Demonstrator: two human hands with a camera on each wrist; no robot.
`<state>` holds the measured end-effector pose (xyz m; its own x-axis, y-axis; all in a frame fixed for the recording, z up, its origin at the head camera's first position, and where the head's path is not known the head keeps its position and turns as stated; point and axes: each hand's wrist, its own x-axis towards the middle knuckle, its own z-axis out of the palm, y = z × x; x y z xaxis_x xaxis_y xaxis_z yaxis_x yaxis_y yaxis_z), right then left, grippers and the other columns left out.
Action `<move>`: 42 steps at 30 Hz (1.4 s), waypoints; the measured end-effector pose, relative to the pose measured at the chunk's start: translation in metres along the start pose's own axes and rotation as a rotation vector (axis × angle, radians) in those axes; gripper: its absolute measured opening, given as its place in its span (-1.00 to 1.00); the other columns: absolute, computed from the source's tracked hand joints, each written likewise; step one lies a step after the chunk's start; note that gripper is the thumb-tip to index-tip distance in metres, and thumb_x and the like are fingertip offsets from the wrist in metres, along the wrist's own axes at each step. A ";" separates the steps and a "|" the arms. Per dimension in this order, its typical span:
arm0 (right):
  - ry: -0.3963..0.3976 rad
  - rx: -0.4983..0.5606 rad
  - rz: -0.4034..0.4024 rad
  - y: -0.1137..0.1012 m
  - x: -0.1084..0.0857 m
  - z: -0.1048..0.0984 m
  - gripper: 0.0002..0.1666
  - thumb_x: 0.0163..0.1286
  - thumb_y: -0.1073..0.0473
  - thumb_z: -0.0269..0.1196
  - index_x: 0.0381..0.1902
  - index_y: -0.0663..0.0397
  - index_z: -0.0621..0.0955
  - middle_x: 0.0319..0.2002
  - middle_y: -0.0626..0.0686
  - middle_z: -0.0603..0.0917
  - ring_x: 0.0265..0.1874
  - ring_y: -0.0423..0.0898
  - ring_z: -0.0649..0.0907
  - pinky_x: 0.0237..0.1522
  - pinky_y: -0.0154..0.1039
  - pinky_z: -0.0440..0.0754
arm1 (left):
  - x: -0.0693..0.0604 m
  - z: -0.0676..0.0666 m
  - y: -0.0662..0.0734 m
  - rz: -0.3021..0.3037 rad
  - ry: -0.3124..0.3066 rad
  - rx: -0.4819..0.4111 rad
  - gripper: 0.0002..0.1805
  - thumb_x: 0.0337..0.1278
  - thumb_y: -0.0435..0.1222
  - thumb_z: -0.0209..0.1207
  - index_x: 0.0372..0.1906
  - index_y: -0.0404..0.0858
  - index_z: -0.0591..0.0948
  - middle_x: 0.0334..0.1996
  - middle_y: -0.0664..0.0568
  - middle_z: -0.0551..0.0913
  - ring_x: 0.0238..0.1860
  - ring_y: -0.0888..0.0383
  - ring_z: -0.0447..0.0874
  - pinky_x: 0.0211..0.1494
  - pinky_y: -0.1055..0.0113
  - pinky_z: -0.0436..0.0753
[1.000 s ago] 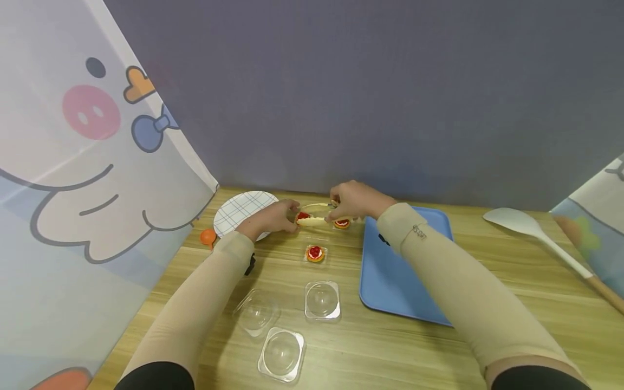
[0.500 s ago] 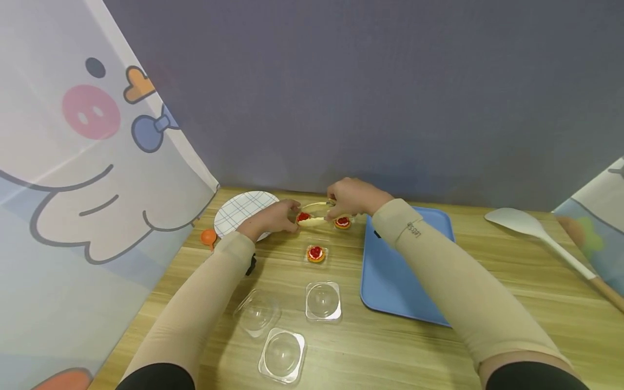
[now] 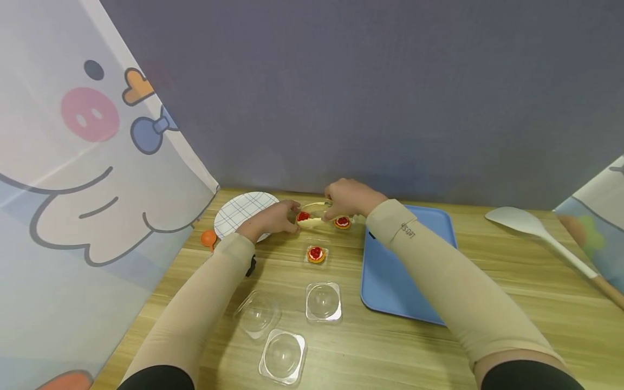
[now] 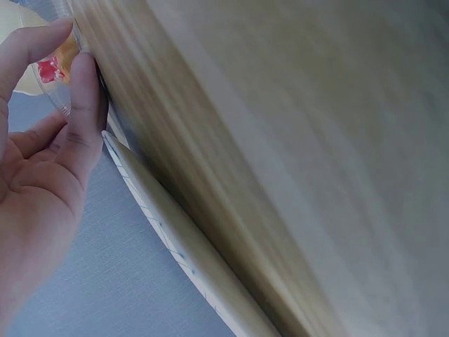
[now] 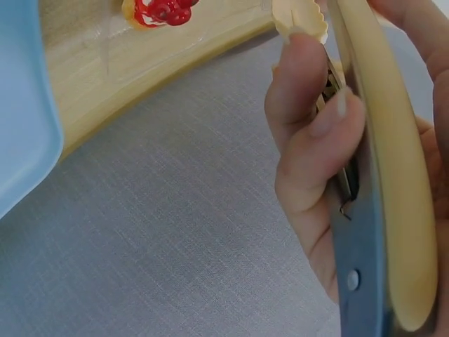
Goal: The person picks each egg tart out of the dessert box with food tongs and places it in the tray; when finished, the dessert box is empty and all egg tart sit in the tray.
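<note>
My right hand grips tongs with cream-coloured, scalloped ends and a riveted metal body; the fingers wrap round their arms. The tong ends lie either side of a small red-topped tart. My left hand pinches the edge of a clear plastic box around this tart, thumb and fingers at its side. Just right of it, partly behind my right hand, sits a second tart. Nearer me is a third tart in a clear box. Whether the tongs touch the first tart is hard to tell.
A white plate with blue grid lines lies under the left wrist, beside an orange spoon. My right forearm crosses a blue tray. Three clear plastic boxes stand nearer me. Far right lies a large white spoon.
My right hand, with the tongs, has shifted slightly left towards my left hand. The left hand and the tarts stay where they were.
</note>
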<state>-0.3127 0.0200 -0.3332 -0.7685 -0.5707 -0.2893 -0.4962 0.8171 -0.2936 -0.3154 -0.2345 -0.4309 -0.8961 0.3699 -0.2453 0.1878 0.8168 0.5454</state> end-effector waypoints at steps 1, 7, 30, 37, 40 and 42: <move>0.002 0.000 -0.001 0.000 0.000 0.000 -0.47 0.37 -0.17 0.49 0.08 0.06 0.69 -0.30 0.01 0.72 -0.60 -0.18 0.57 -0.44 -0.22 0.58 | 0.000 0.000 0.000 -0.001 0.000 -0.002 -0.05 0.23 -0.14 0.43 0.64 -0.31 0.27 0.49 -0.14 0.55 0.57 -0.16 0.43 0.66 -0.10 0.41; 0.034 -0.018 -0.001 -0.001 0.001 0.004 -0.32 0.36 -0.18 0.49 0.24 0.14 0.68 0.04 0.07 0.77 -0.35 -0.11 0.72 -0.04 -0.07 0.75 | -0.002 0.000 0.001 -0.003 0.003 0.006 -0.05 0.23 -0.13 0.43 0.63 -0.31 0.28 0.49 -0.15 0.54 0.56 -0.16 0.44 0.65 -0.09 0.42; 0.080 -0.045 -0.038 -0.009 0.004 0.013 -0.55 0.36 -0.14 0.49 -0.06 0.09 0.73 -0.16 0.02 0.77 -0.37 -0.11 0.66 -0.17 -0.10 0.71 | -0.003 -0.001 0.000 0.018 0.014 0.019 -0.06 0.22 -0.13 0.42 0.61 -0.37 0.29 0.47 -0.23 0.54 0.49 -0.17 0.52 0.59 -0.08 0.49; 0.112 -0.061 -0.057 -0.009 0.003 0.014 -0.61 0.36 -0.13 0.48 -0.16 0.06 0.70 -0.28 -0.01 0.73 -0.44 -0.14 0.56 -0.31 -0.17 0.58 | -0.003 -0.002 0.000 0.015 0.017 0.024 -0.05 0.21 -0.13 0.44 0.61 -0.36 0.30 0.47 -0.23 0.54 0.51 -0.16 0.49 0.62 -0.07 0.46; 0.123 -0.062 -0.070 -0.008 0.002 0.015 -0.62 0.36 -0.12 0.48 -0.19 0.05 0.68 -0.35 -0.04 0.67 -0.46 -0.15 0.52 -0.36 -0.19 0.52 | -0.003 -0.002 0.000 0.010 0.015 0.024 -0.05 0.22 -0.12 0.44 0.62 -0.35 0.29 0.48 -0.22 0.53 0.53 -0.17 0.48 0.63 -0.08 0.45; 0.124 -0.053 -0.071 -0.007 0.002 0.015 -0.62 0.36 -0.12 0.49 -0.24 0.05 0.66 -0.42 -0.06 0.59 -0.50 -0.16 0.47 -0.41 -0.21 0.45 | -0.004 -0.002 0.000 0.009 0.013 0.023 -0.05 0.23 -0.12 0.44 0.62 -0.35 0.29 0.48 -0.22 0.52 0.53 -0.17 0.47 0.62 -0.09 0.45</move>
<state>-0.3041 0.0120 -0.3456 -0.7730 -0.6156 -0.1535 -0.5693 0.7798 -0.2603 -0.3127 -0.2366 -0.4288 -0.8994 0.3716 -0.2300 0.2050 0.8235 0.5289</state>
